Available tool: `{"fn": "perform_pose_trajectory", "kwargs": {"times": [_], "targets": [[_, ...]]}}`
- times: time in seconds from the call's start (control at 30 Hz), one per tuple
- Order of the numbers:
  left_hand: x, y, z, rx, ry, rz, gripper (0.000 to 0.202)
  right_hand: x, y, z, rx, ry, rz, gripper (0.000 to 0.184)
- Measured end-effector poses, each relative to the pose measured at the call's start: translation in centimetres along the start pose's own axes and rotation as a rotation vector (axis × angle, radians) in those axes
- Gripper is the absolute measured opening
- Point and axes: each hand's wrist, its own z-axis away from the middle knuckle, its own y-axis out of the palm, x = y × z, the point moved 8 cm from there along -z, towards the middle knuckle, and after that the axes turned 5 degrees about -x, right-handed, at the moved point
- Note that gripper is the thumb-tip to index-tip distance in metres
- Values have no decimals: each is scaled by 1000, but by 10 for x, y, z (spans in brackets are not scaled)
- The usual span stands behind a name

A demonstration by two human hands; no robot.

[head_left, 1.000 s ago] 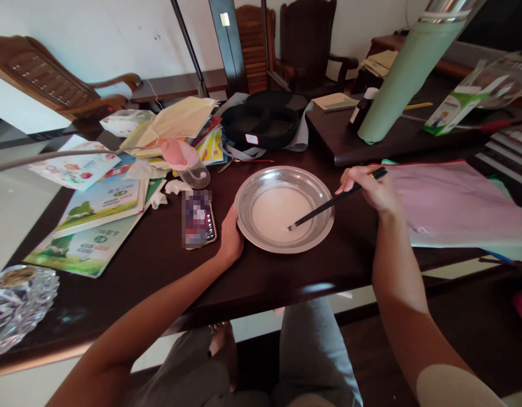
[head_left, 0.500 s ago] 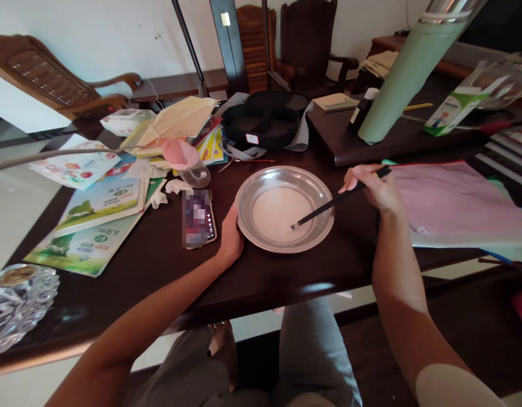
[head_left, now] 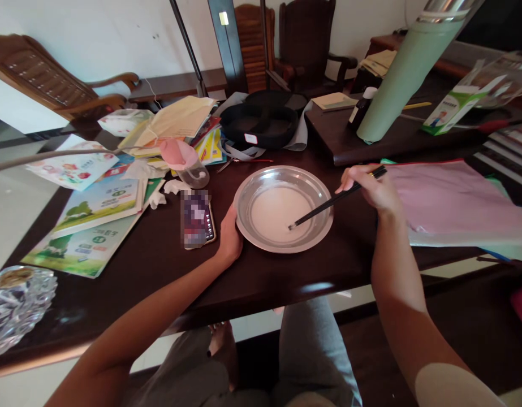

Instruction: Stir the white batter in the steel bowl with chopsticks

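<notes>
A round, shallow metal basin [head_left: 315, 237] stands on the dark table in front of me. Pale, whitish stuff [head_left: 271, 212] covers its bottom; whether it is liquid or batter I cannot tell. My left hand [head_left: 232, 234] is closed on the basin's left rim, its fingertips hidden behind the wall. In my right hand [head_left: 373, 189] are black chopsticks [head_left: 324, 206], held slanting over the right rim. Their tips rest at the pale stuff near the basin's middle. Left of my left hand lies a phone [head_left: 198, 219] with a lit, blurred screen.
Booklets [head_left: 91, 226], crumpled tissues and a pink-lidded cup [head_left: 186, 164] crowd the left side. A black bag [head_left: 261, 121] lies behind the basin. At the right are a pink folder [head_left: 456, 198] and a tall green flask [head_left: 407, 79]. A glass dish [head_left: 23, 305] sits front left.
Almost nothing differs. The whole view has shifted very slightly, and both hands keep their hold on the basin and the chopsticks.
</notes>
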Motion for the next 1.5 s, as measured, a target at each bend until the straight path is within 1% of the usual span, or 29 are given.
{"fn": "perform_pose_trajectory", "kwargs": {"times": [0.07,0.1,0.17,0.23,0.33,0.4,0.47,0.57,0.63,0.7,0.8,0.87,0.9,0.93,0.97,1.07,1.13,1.2,1.3,1.33,1.37,1.4,1.43,1.5], "targets": [[0,1,0,10,-1,1,55,5,21,3,113,5,21,62],[0,1,0,10,-4,7,55,9,29,3,145,-4,34,62],[0,1,0,0,-11,23,54,12,35,2,150,-25,60,61],[0,0,0,-7,-17,31,52,10,25,-1,64,-38,80,61],[-1,1,0,-2,-20,16,51,3,-5,-4,-118,-45,70,62],[-1,2,1,1,-26,15,52,0,-15,-4,-148,-38,33,64],[-1,2,1,-1,-31,17,52,0,-9,-3,-87,-17,7,64],[-2,2,1,3,-15,6,51,6,18,1,88,15,34,63],[-2,2,0,2,-8,3,51,11,31,3,157,10,65,63],[-1,0,0,-8,-14,8,50,13,29,1,112,-14,84,62],[1,0,0,-14,-23,28,48,9,3,-2,-74,-40,72,62],[1,0,0,-13,-29,47,47,5,-13,-3,-159,-40,32,63],[1,0,0,-13,-27,49,48,3,-16,-2,-164,-30,11,63],[1,1,0,-11,-24,45,48,2,-14,-2,-140,-14,-4,64],[1,1,0,-7,-19,34,49,2,-9,-1,-94,4,-9,64],[1,1,0,5,-13,-4,52,8,19,2,81,29,34,66],[1,1,0,11,-15,-10,55,13,31,2,131,5,70,65],[0,1,0,13,-11,-11,55,14,28,1,82,-17,89,65],[-2,3,1,21,-9,3,55,9,1,-3,-106,-21,81,66],[-3,4,1,26,-12,14,54,7,-8,-3,-156,-19,63,66],[-3,4,1,25,-16,28,54,5,-13,-2,-178,-15,38,67],[-3,4,1,19,-19,39,52,4,-14,-2,-172,-8,14,68],[-4,3,1,8,-21,44,51,4,-11,-2,-136,1,-3,68],[-3,2,1,-10,-27,42,50,6,4,0,-11,25,0,67]]}}
